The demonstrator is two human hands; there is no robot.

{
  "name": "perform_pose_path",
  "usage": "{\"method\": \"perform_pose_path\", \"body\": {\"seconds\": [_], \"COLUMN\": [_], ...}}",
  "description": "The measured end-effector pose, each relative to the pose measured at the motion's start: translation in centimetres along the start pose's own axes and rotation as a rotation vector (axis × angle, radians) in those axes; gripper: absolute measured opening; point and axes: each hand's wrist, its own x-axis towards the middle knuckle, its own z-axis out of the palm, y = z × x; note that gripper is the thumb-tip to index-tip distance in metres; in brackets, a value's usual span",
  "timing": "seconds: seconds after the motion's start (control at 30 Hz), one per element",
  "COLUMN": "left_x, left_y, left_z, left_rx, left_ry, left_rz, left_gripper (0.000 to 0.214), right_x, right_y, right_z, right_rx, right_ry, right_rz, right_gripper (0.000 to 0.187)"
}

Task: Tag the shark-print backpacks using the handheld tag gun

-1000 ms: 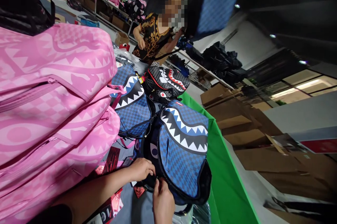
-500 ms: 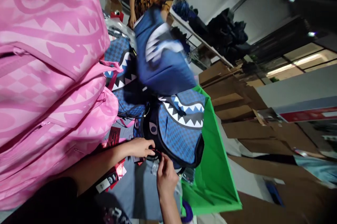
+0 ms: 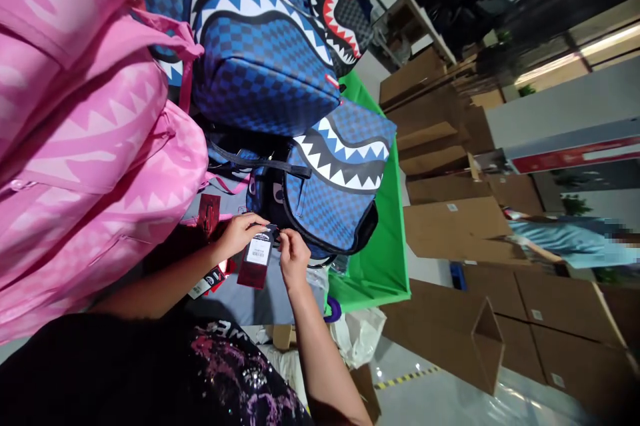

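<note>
My left hand [image 3: 241, 237] is closed, its fingertips pinching the upper end of a dark hang tag [image 3: 259, 254] with a white barcode label. Close beside it, my right hand [image 3: 294, 257] pinches a short dark cord at the tag's top corner. Just beyond both hands lies a blue checkered backpack [image 3: 340, 179] with a printed shark mouth. A larger blue shark-mouth backpack [image 3: 270, 66] rests behind it, and a dark strap [image 3: 260, 163] hangs across the gap. Further tags [image 3: 207, 283] lie by my left forearm.
Pink backpacks [image 3: 100, 146] are piled high at the left. A green fabric bin [image 3: 370, 279] stands right of the blue backpacks. Cardboard boxes [image 3: 450, 226] fill the right side, where a person in light blue [image 3: 565, 239] is. A black-and-red shark-mouth backpack [image 3: 343, 26] sits at the back.
The large blue backpack, blurred in mid-air before, now rests behind the nearer one. The hang tag has come into plain view between my hands. My view has shifted.
</note>
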Motion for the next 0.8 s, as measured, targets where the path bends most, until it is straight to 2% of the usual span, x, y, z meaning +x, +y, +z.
{"method": "perform_pose_path", "body": {"seconds": [0.07, 0.13, 0.23, 0.3, 0.37, 0.43, 0.5, 0.57, 0.6, 0.67, 0.8], "left_x": [-0.1, -0.3, -0.6, -0.5, -0.1, 0.5, 1.0, 1.4, 1.5, 1.5, 1.3], "left_y": [0.6, 1.2, 1.9, 2.1, 2.2, 2.1, 1.9, 1.6, 1.4, 1.1, 0.8], "left_z": [0.2, 0.0, -0.1, 0.2, 0.7, 1.3, 1.7, 1.7, 1.6, 1.2, 0.3], "left_rx": [0.258, 0.502, 0.691, 0.620, 0.409, 0.135, -0.077, -0.155, -0.147, -0.056, 0.193], "left_ry": [0.016, 0.001, -0.043, -0.088, -0.131, -0.127, -0.103, -0.121, -0.142, -0.180, -0.250], "left_rz": [0.214, 0.371, 0.446, 0.445, 0.406, 0.258, 0.036, -0.116, -0.140, -0.106, 0.113], "left_gripper": [0.018, 0.020, 0.023, 0.026, 0.025, 0.021, 0.020, 0.021, 0.021, 0.018, 0.015], "right_x": [0.4, 0.5, 0.4, 0.1, -0.1, -0.2, -0.3, -0.1, 0.0, 0.3, 1.0], "right_y": [-0.3, -0.5, -0.6, -0.6, -0.5, -0.5, -0.5, -0.5, -0.6, -0.8, -1.3], "right_z": [-0.2, -0.5, -0.8, -0.8, -0.9, -1.1, -1.3, -1.7, -1.8, -2.1, -2.3], "right_rx": [-0.019, -0.023, 0.007, 0.063, 0.131, 0.192, 0.250, 0.289, 0.287, 0.227, 0.071], "right_ry": [-0.075, -0.117, -0.106, -0.087, -0.086, -0.095, -0.109, -0.121, -0.125, -0.129, -0.153], "right_rz": [-0.101, -0.136, -0.040, 0.082, 0.177, 0.227, 0.268, 0.305, 0.307, 0.254, 0.039], "right_gripper": [0.028, 0.035, 0.031, 0.025, 0.024, 0.025, 0.026, 0.026, 0.026, 0.024, 0.023]}}
